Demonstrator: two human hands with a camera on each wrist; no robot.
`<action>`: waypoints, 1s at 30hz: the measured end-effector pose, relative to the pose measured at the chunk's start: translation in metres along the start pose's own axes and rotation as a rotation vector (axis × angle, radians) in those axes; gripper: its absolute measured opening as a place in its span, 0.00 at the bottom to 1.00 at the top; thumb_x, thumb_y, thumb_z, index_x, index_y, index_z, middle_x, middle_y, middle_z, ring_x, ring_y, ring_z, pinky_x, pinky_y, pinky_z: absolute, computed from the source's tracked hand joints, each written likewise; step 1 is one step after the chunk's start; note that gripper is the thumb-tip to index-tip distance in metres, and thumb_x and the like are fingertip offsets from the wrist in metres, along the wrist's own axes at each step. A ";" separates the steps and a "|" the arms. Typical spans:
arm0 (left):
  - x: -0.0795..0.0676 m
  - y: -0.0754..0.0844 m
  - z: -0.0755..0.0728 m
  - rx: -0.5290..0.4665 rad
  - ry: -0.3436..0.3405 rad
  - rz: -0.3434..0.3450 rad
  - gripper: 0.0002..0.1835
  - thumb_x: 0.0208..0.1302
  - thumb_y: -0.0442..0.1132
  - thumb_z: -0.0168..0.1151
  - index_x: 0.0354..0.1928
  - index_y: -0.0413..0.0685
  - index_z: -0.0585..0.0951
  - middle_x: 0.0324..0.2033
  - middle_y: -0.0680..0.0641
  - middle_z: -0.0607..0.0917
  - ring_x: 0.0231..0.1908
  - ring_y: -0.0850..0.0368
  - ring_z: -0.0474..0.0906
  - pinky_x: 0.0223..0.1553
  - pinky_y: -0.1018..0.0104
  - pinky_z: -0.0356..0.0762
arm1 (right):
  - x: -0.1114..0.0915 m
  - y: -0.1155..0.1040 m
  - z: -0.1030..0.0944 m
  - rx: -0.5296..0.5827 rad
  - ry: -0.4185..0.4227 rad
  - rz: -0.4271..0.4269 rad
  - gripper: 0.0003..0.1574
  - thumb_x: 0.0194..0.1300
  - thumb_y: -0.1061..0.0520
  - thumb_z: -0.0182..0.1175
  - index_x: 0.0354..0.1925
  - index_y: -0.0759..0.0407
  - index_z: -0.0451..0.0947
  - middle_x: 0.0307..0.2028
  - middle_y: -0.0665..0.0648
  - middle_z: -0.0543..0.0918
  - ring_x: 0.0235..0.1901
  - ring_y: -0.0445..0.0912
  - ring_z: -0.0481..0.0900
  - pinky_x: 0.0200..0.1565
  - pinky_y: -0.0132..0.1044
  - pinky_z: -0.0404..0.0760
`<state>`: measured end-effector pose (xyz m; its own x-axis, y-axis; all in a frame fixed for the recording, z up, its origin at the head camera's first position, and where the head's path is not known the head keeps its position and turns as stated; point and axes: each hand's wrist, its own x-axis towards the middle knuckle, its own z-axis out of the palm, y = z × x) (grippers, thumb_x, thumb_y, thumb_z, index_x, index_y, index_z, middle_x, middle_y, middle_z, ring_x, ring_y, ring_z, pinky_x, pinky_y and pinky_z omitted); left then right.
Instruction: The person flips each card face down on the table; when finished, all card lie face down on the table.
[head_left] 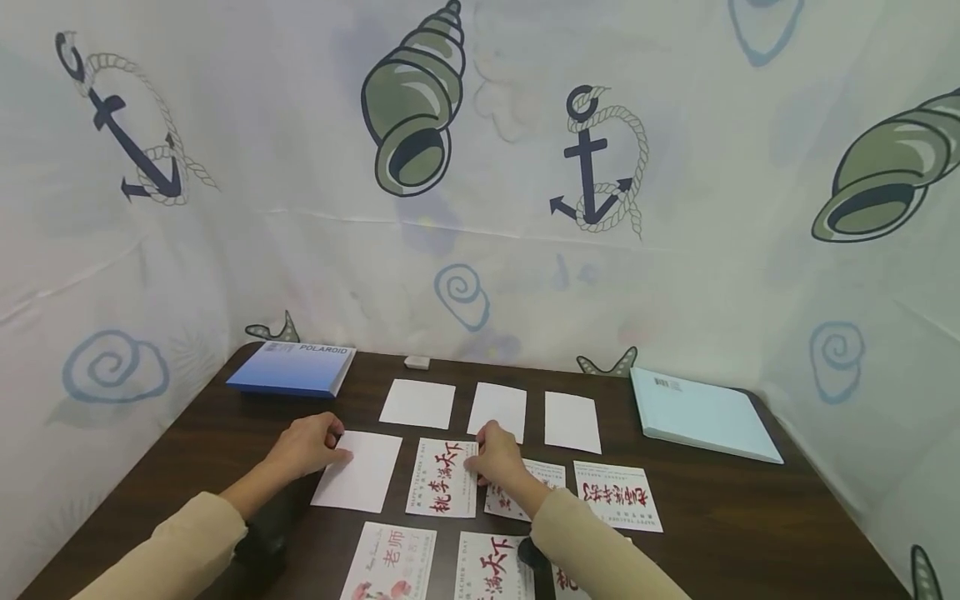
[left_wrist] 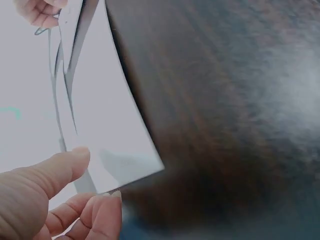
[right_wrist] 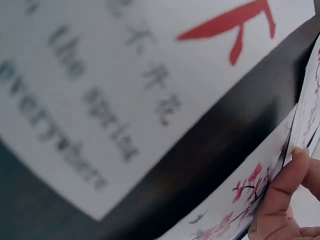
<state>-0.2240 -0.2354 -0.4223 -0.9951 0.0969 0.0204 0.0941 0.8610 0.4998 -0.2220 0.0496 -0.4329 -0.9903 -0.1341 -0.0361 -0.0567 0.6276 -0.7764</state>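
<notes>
In the head view my left hand [head_left: 309, 448] is at the left edge of a blank white card [head_left: 367, 475]. The left wrist view shows its thumb [left_wrist: 70, 165] over the card's edge, with the fingers curled at the same edge. My right hand [head_left: 501, 460] pinches the right edge of a greeting card [head_left: 441, 479] with red Chinese characters. Behind that hand, another printed card [head_left: 546, 473] is partly covered by the wrist. In the right wrist view the thumb and fingers hold a card edge beside pink blossom print [right_wrist: 250, 190].
Three blank cards form a back row, the leftmost card [head_left: 417, 404] included. More printed cards lie right and in front, such as a flowered card [head_left: 390, 562]. A blue POLAROID box [head_left: 292, 369] stands back left, a small white block [head_left: 417, 362] behind, a pale-blue box [head_left: 705, 414] right.
</notes>
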 end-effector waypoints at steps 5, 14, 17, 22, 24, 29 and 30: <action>0.009 0.025 0.005 -0.148 0.002 0.051 0.16 0.51 0.34 0.69 0.41 0.34 0.77 0.26 0.48 0.76 0.24 0.58 0.72 0.23 0.67 0.73 | 0.002 -0.003 -0.007 -0.042 0.011 0.001 0.21 0.51 0.69 0.67 0.40 0.68 0.66 0.23 0.56 0.70 0.14 0.44 0.74 0.17 0.32 0.77; 0.030 0.081 0.038 -0.210 -0.146 0.001 0.15 0.48 0.32 0.72 0.37 0.36 0.78 0.24 0.48 0.76 0.20 0.60 0.75 0.24 0.68 0.79 | 0.002 -0.004 -0.005 -0.020 0.009 0.000 0.21 0.51 0.71 0.66 0.39 0.68 0.65 0.22 0.56 0.69 0.14 0.44 0.74 0.17 0.32 0.77; 0.032 0.084 0.045 -0.169 -0.140 0.003 0.14 0.45 0.31 0.73 0.33 0.37 0.77 0.22 0.49 0.75 0.19 0.59 0.74 0.22 0.69 0.78 | 0.001 -0.005 -0.001 -0.016 0.011 0.001 0.21 0.51 0.70 0.66 0.39 0.67 0.65 0.23 0.56 0.69 0.16 0.44 0.73 0.17 0.31 0.77; 0.036 0.085 0.051 -0.151 -0.101 0.009 0.14 0.44 0.30 0.73 0.30 0.38 0.75 0.22 0.49 0.74 0.19 0.59 0.73 0.21 0.70 0.76 | 0.001 -0.005 -0.002 -0.019 0.017 0.009 0.21 0.51 0.70 0.66 0.39 0.67 0.65 0.23 0.56 0.70 0.17 0.44 0.72 0.17 0.31 0.77; 0.037 0.085 0.053 -0.146 -0.075 0.027 0.13 0.45 0.30 0.72 0.29 0.39 0.75 0.22 0.49 0.74 0.20 0.59 0.72 0.21 0.70 0.73 | 0.002 -0.004 -0.003 -0.022 0.016 0.012 0.21 0.51 0.70 0.66 0.39 0.67 0.65 0.23 0.56 0.70 0.16 0.44 0.73 0.17 0.31 0.77; 0.041 0.086 0.053 -0.099 -0.037 0.062 0.10 0.47 0.32 0.71 0.26 0.42 0.76 0.20 0.51 0.76 0.21 0.59 0.70 0.22 0.69 0.65 | 0.001 -0.001 -0.004 -0.013 0.018 -0.007 0.22 0.52 0.68 0.67 0.41 0.68 0.66 0.23 0.55 0.70 0.16 0.43 0.73 0.17 0.30 0.75; 0.041 0.086 0.052 -0.096 -0.044 0.055 0.10 0.47 0.32 0.71 0.26 0.43 0.77 0.20 0.51 0.76 0.21 0.59 0.70 0.23 0.69 0.65 | 0.000 -0.001 -0.004 -0.006 0.023 -0.020 0.22 0.52 0.68 0.67 0.42 0.67 0.66 0.23 0.54 0.69 0.16 0.42 0.72 0.18 0.30 0.74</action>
<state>-0.2550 -0.1313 -0.4238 -0.9860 0.1659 0.0134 0.1428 0.8022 0.5798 -0.2223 0.0521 -0.4299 -0.9916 -0.1289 -0.0065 -0.0768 0.6300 -0.7728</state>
